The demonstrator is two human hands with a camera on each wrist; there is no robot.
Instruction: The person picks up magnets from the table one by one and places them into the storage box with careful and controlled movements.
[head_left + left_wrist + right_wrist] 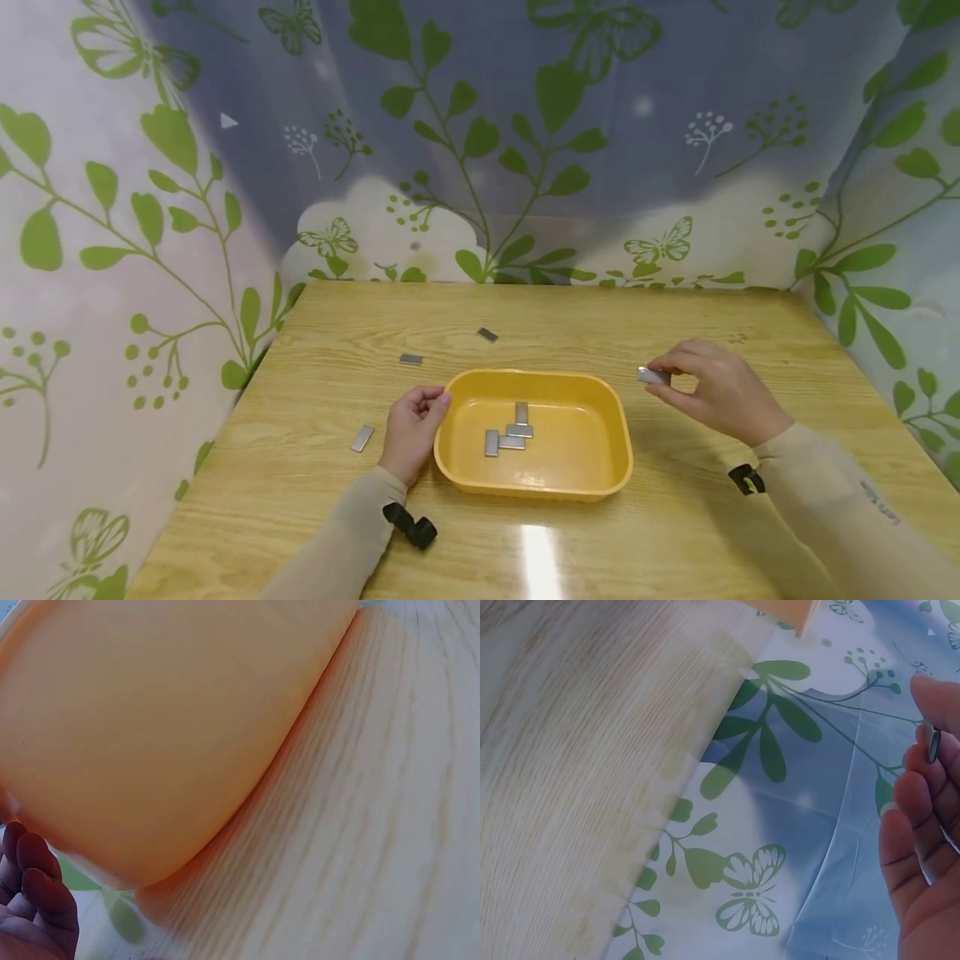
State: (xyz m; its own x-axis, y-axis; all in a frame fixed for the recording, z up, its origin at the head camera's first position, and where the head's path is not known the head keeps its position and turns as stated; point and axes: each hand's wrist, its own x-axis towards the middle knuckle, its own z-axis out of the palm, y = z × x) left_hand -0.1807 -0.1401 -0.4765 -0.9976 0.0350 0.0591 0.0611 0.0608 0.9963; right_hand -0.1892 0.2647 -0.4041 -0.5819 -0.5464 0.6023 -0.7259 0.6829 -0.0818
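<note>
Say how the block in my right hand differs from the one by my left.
Your right hand pinches the held block; the loose block lies on the table. The held block is right of the yellow tray, the loose block left. Both are gray and oblong.

The raised right hand (720,392) pinches between thumb (681,402) and fingertips (663,363). The left hand (411,429) has its fingers (39,856) apparently curled, though partly hidden.
</note>
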